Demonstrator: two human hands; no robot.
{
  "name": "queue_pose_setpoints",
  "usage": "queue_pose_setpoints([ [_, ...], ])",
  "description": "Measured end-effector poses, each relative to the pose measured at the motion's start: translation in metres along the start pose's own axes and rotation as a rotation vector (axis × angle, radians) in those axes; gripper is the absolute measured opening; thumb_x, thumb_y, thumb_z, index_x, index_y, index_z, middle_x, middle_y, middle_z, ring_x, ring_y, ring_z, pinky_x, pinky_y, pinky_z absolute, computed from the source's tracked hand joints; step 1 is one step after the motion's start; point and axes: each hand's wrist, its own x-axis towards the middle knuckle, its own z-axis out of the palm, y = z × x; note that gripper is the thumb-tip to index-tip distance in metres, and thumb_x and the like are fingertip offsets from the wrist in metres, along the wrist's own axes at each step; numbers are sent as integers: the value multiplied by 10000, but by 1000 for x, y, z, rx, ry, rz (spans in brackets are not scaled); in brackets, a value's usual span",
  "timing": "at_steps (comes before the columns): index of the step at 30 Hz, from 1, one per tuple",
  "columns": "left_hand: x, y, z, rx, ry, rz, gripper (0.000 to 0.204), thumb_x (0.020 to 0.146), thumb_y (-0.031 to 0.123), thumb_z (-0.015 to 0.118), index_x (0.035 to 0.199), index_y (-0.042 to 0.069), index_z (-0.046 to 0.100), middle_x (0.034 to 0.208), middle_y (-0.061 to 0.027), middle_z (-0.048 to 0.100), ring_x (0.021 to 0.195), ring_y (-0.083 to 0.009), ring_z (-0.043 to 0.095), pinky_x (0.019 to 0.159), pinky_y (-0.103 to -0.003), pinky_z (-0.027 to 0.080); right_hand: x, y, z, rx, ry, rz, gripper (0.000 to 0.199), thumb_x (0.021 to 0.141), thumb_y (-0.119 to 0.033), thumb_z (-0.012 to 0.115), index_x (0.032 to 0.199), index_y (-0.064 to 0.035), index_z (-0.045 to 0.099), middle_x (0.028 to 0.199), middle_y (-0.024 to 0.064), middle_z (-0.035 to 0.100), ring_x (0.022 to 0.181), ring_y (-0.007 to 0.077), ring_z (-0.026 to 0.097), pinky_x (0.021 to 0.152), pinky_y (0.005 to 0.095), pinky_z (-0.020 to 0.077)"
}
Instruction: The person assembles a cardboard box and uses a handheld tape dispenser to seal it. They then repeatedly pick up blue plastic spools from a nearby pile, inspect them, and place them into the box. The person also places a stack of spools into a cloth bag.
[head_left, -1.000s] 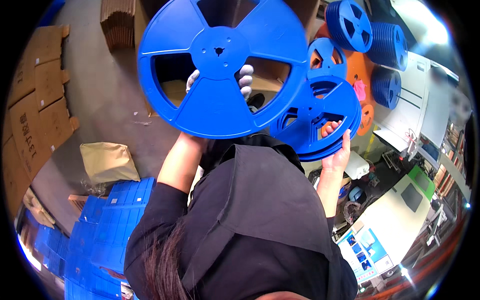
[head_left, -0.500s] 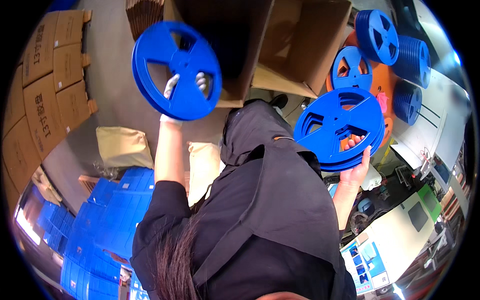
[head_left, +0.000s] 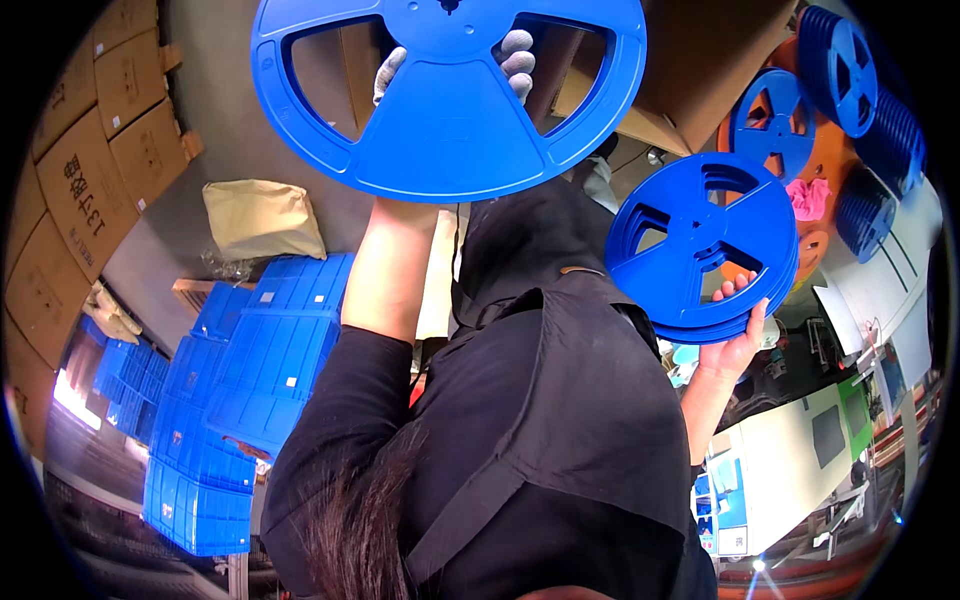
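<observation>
A large blue plastic reel (head_left: pixel 450 130) is raised close in front of me, its top cut off by the upper edge. My left hand (head_left: pixel 515 65), in a whitish glove, grips it from behind, with fingertips showing through its openings. My right hand (head_left: pixel 740 310), bare, holds a stack of blue reels (head_left: pixel 665 260) at its lower right side, fingers curled through an opening and thumb outside the rim. The stacked reels lie tilted, face toward me, beside my dark apron.
Open cardboard boxes (head_left: pixel 700 70) stand ahead. At the right, more blue reels (head_left: pixel 775 125) rest on an orange surface near a pink cloth (head_left: pixel 808 198). Blue crates (head_left: pixel 270 350) are stacked at the left, by a beige sack (head_left: pixel 262 220) and cardboard cartons (head_left: pixel 90 200).
My left hand has brought its reel closer and to the right, so it looks much larger. The right hand's stack has shifted only slightly in view.
</observation>
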Motion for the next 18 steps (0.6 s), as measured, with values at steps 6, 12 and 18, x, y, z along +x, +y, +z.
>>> queue_pose_setpoints([
  [6, -8, 9, -8, 26, 51, 13, 805, 871, 441, 558, 1425, -43, 230, 1369, -229, 430, 1236, -350, 484, 1015, -463, 433, 8, 4, 8, -20, -7, 49, 444, 988, -322, 447, 1328, -36, 445, 1168, 118, 600, 980, 222, 625, 809, 339, 541],
  [12, -6, 69, -34, 733, 583, 281, 631, 890, 287, 572, 1419, 43, 331, 1203, -163, 546, 1040, -249, 582, 894, -360, 502, 9, 13, 14, -53, 43, 53, 431, 989, -323, 445, 1327, -57, 447, 1150, 118, 611, 953, 217, 633, 791, 341, 543],
  [18, -34, 175, -119, 1355, 1006, 468, 639, 891, 149, 612, 1455, 216, 319, 943, -38, 593, 802, -155, 592, 721, -276, 537, 13, 10, 18, -126, 72, 43, 485, 957, -344, 506, 1339, -53, 439, 1120, 128, 608, 920, 228, 631, 802, 362, 526],
])
